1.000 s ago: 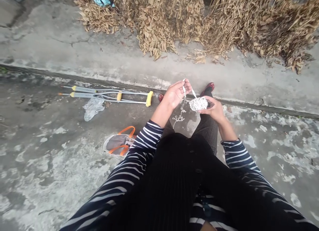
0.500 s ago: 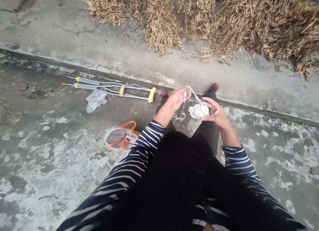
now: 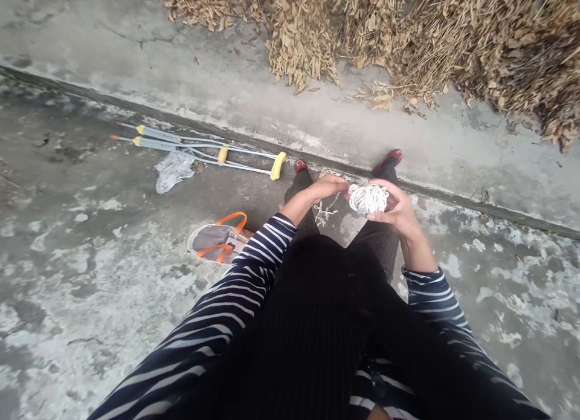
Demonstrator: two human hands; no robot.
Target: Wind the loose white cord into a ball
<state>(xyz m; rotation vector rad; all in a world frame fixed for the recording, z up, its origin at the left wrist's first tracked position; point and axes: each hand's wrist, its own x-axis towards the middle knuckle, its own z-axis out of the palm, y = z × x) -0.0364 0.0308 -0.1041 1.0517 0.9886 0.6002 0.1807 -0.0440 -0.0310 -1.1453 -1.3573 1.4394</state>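
Note:
A ball of white cord (image 3: 368, 199) rests in my right hand (image 3: 395, 210), whose fingers curl round it from the right. My left hand (image 3: 327, 187) is closed just to the left of the ball, pinching the loose strand where it meets the ball. A short tangled end of the cord (image 3: 324, 213) dangles below my left hand, over my dark trousers. My striped sleeves and dark lap fill the lower part of the view, and my red shoes (image 3: 389, 159) show just beyond my hands.
A pair of grey crutches with yellow pads (image 3: 205, 153) lies on the concrete at the left, beside a crumpled clear plastic bag (image 3: 173, 170). An orange-handled bag (image 3: 216, 243) lies by my left thigh. Heaps of dry leafy stalks (image 3: 408, 39) line the far side, past a concrete ridge (image 3: 457, 196).
My left hand, which held the strand raised above the ball, has come down against the ball. The stretched strand is gone from view and the ball has shifted slightly right.

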